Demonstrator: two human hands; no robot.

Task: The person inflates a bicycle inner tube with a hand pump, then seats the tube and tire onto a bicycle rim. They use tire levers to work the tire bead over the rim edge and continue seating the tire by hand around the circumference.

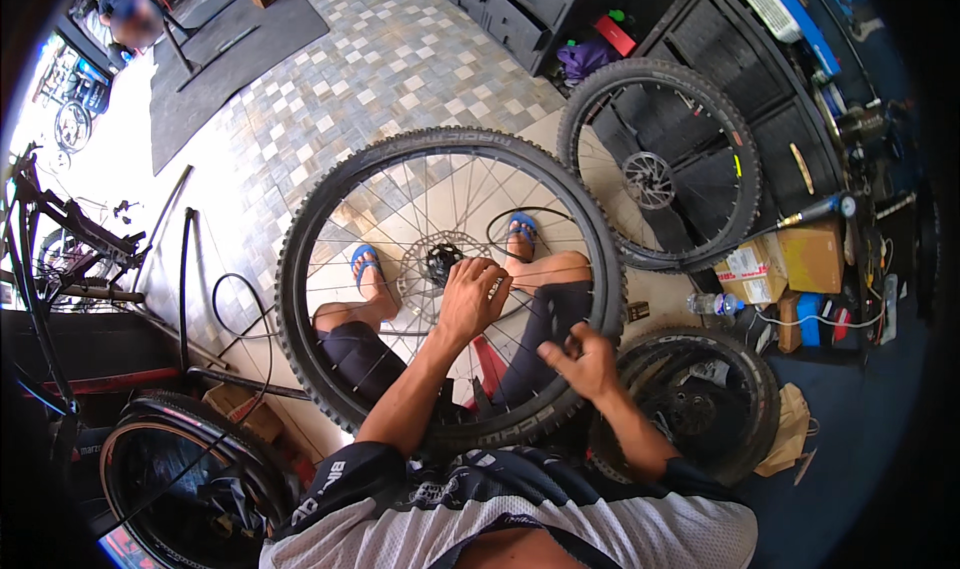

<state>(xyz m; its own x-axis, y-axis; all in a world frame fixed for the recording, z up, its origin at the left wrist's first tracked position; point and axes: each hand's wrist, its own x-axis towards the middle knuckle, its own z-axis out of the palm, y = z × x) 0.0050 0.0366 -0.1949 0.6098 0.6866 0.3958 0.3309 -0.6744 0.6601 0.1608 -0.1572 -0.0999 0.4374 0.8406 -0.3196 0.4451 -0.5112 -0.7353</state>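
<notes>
A bicycle wheel with a knobby black tyre lies across my thighs, tilted toward me. At its middle are a black hub and a thin metal disc rotor. My left hand is over the spokes right beside the hub, its fingers curled closed; whatever they grip is hidden under them. My right hand hovers by the tyre's lower right side, thumb apart from the bent fingers, with nothing visible in it.
A second wheel leans on dark cabinets at right, near cardboard boxes and a plastic bottle. More wheels lie low right and low left. A bike frame and black cable stand at left. Another person is far upper left.
</notes>
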